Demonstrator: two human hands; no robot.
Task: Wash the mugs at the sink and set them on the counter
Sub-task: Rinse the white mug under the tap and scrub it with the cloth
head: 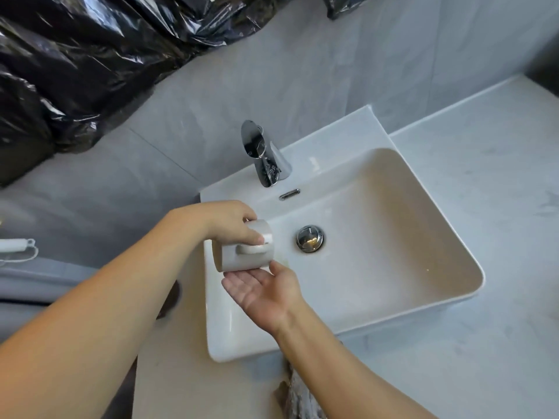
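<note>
A pale grey mug (245,249) lies on its side over the left rim of the white sink (447,255), its handle facing me. My left hand (230,220) grips it from above, fingers curled over its body. My right hand (263,290) lies palm up directly beneath the mug, fingers straight, its fingertips touching the mug's underside. The chrome tap (266,155) stands at the back of the basin and no water is visible. The drain plug (309,238) sits just right of the mug.
Grey marble counter (484,146) extends right of the sink and along the front. Black plastic sheeting (90,55) covers the upper left. A white object with a cord (15,245) lies at the far left edge.
</note>
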